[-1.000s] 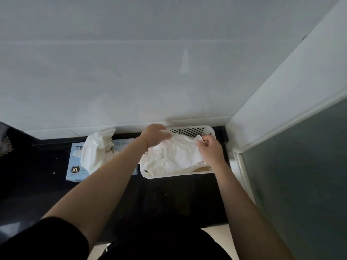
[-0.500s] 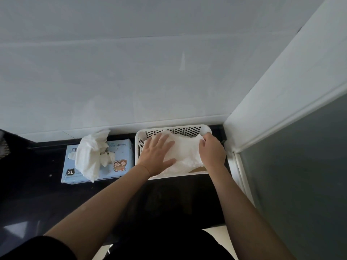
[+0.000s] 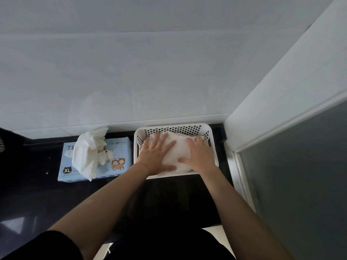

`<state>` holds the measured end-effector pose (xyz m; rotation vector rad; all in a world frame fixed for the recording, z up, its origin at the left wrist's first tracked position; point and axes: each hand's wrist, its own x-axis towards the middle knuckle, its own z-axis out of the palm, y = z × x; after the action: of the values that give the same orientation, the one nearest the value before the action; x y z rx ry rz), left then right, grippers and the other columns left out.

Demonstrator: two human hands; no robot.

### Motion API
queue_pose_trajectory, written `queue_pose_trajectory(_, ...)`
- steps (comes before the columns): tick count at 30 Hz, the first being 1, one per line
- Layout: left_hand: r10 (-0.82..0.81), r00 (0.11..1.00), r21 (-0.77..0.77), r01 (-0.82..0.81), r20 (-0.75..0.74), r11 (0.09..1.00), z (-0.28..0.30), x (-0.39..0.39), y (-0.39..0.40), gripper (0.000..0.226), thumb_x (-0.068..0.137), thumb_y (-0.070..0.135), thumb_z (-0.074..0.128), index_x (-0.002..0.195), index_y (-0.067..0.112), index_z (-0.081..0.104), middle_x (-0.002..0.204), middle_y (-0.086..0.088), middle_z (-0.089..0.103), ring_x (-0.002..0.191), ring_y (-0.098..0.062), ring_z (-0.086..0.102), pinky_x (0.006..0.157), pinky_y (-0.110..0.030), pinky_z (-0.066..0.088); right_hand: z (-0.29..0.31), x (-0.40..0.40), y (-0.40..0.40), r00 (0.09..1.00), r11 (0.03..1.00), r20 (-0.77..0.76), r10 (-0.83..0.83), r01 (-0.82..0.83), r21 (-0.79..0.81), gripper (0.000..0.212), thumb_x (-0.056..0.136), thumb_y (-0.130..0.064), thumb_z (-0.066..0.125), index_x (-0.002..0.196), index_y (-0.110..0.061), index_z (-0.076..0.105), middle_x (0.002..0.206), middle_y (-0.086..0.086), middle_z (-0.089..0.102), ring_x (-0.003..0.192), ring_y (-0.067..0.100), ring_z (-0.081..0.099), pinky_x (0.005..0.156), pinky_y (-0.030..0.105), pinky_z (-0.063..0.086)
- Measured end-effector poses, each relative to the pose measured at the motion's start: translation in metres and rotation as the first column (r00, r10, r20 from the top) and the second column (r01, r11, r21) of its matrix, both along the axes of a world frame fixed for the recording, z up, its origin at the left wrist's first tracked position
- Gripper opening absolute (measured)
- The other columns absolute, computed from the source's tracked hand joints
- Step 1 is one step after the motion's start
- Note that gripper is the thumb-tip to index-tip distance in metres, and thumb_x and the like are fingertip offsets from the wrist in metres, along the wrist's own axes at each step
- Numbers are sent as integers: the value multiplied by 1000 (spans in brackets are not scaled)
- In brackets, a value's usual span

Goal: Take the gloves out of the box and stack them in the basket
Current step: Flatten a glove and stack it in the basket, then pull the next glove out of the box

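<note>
At the far left of the dark table [image 3: 33, 194] lies the pale blue box [image 3: 120, 147] marked XL, flat on its back and close to the white wall [image 3: 150, 72]. A bunch of white gloves [image 3: 86, 152] sticks up out of its top opening and droops over the front edge. Just beside the box, to its right, stands the white perforated basket [image 3: 138, 145], also against the wall. Inside it lies the stack of white gloves [image 3: 178, 147], and both my hands rest on top of it. My left hand [image 3: 156, 156] lies flat on the left part of the pile, fingers [image 3: 161, 140] straight and spread, the thumb pointing right along the near side; it holds nothing. My right hand [image 3: 200, 156] lies flat on the right part, fingers loosely extended toward the basket's far wall, the thumb reaching left toward the other thumb. Right of the basket a white frame [image 3: 281, 102] meets a dark glass panel [image 3: 300, 184]
</note>
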<state>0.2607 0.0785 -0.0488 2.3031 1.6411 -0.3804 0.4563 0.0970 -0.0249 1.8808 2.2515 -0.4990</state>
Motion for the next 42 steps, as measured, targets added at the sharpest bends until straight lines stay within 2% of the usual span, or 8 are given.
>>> queue_pose_trajectory(12, -7, 993, 7, 6, 121, 1000, 12, 1, 5, 90, 84, 81, 34, 156, 36, 2, 164, -1, -15, 151, -29, -13, 120, -57, -1, 10, -11, -9, 997, 992, 14, -74, 72, 102, 48, 94, -16, 52, 140, -19, 40, 142, 9, 41, 131, 29, 39, 112, 42, 30)
queue_pose_trajectory(16, 66, 932, 132, -121, 357, 984, 35, -20, -2, 52, 98, 57, 41, 138, 26, 50, 160, -6, 24, 150, -28, 13, 121, -50, 6, 34, -45, -10, 975, 959, -187, -122, 165, 232, 30, 93, -16, 54, 123, -16, 56, 122, 3, 55, 116, 22, 50, 98, 37, 40)
queue_pose_trajectory(19, 178, 842, 230, -333, 509, 915, 49, -53, -11, 22, 94, 31, 55, 98, 17, 71, 115, -4, 62, 116, -29, 51, 101, -39, 34, 45, -87, -18, 934, 965, -352, -62, 146, 217, 21, 93, -12, 55, 113, -13, 61, 107, 1, 61, 98, 20, 58, 84, 34, 47)
queue_pose_trajectory(21, 296, 799, 266, -483, 524, 834, 57, -82, -20, 15, 90, 24, 58, 83, 14, 67, 90, -2, 59, 95, -28, 54, 84, -37, 40, 51, -116, -25, 903, 979, -427, -57, 135, 154, 21, 95, -14, 53, 116, -14, 59, 99, 0, 64, 86, 18, 61, 74, 33, 48)
queue_pose_trajectory(25, 516, 693, 229, -683, 504, 693, 66, -147, -39, 17, 85, 26, 63, 90, 11, 55, 91, -6, 53, 86, -26, 50, 75, -38, 42, 52, -173, -41, 887, 989, -457, -68, 121, 87, 18, 98, -16, 52, 116, -14, 55, 86, 3, 64, 77, 21, 62, 66, 36, 50)
queue_pose_trajectory(30, 754, 595, -89, -766, 277, 637, 69, -195, -51, 42, 80, 47, 70, 96, 15, 47, 91, 0, 53, 78, -22, 56, 61, -30, 41, 52, -206, -56, 890, 995, -449, -82, 96, 8, 17, 97, -15, 51, 114, -14, 53, 71, 0, 57, 66, 21, 59, 60, 38, 47)
queue_pose_trajectory(36, 748, 532, -254, -719, 397, 647, 80, -223, -54, 30, 89, 31, 61, 65, 15, 54, 64, -2, 52, 58, -20, 45, 56, -30, 38, 67, -225, -61, 897, 990, -423, -130, 141, -4, 16, 99, -18, 49, 114, -17, 53, 72, -1, 59, 66, 18, 60, 63, 39, 52)
queue_pose_trajectory(42, 608, 693, -159, -599, 387, 785, 108, -240, -42, 43, 98, 27, 43, 57, 15, 36, 57, -4, 46, 52, -19, 37, 51, -27, 31, 89, -236, -60, 824, 978, -534, -189, 204, -32, 12, 99, -20, 48, 104, -18, 58, 88, 6, 67, 79, 24, 64, 70, 40, 54)
